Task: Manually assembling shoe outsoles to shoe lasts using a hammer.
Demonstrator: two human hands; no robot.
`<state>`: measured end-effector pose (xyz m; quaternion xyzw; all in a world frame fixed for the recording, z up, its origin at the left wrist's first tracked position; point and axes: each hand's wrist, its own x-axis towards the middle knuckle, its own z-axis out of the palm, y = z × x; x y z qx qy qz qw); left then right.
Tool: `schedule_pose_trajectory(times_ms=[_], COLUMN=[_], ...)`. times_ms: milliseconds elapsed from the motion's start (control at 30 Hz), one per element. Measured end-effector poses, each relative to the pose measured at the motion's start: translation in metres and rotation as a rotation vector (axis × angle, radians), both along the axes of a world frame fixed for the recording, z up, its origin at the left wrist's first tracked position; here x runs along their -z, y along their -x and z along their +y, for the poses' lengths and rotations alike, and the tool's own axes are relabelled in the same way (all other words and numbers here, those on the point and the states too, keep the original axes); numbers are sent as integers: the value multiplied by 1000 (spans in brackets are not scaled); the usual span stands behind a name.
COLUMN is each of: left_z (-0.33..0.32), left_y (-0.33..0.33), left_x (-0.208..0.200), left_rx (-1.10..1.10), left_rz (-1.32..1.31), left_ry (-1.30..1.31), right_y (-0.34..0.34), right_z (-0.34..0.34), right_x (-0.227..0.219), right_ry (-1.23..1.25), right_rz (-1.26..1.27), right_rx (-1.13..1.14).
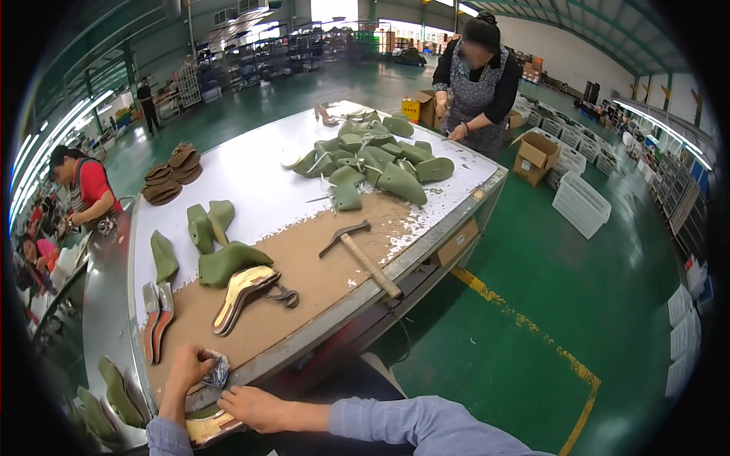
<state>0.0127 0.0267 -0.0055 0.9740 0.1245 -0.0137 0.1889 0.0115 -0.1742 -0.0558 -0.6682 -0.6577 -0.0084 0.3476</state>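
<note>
My left hand [188, 372] is closed at the table's near corner, its fingers gripping a shiny, crumpled silvery-blue piece [217, 370]. Just right of it, my right hand [255, 408] curls its fingers over a shoe on a last [207, 430], whose yellowish underside and a bit of green show; the hand hides part of it. Beyond my hands lies another lasted shoe [245, 295] with a yellowish sole and a dark strap. A pair of reddish-brown insoles [157, 323] rests to its left. Farther right, a hammer [369, 262] lies with its wooden handle toward the table edge.
Green shoe lasts [222, 263] stand behind the lasted shoe, and a large pile of them [372, 163] covers the far right. Stacked brown pieces [172, 175] sit far left. A co-worker in an apron [477, 91] stands behind the table; more lasts [114, 395] are below left.
</note>
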Motion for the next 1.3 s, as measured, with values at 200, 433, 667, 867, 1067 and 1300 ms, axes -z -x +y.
schedule_pose_trajectory(times_ms=[200, 433, 667, 867, 1067, 1300], left_z=[-10, 1, -47, -88, -99, -101], left_y=[-2, 8, 65, 107, 92, 98], left_x=[-9, -8, -50, -34, -31, -42], left_rx=[-28, -119, -203, -309, -228, -178], left_rz=[-81, -148, -368, -473, -577, -335], left_ry=[86, 233, 631, 494, 565, 551], right_y=[-5, -5, -2, 2, -42, -175], right_z=[-5, -3, -2, 0, -52, -173], right_x=[-3, -6, -1, -5, -46, -16], right_ry=[-6, 18, 26, 26, -114, 129], right_rz=[26, 22, 28, 20, 272, -377], right_rx=[29, 15, 26, 28, 47, 1021])
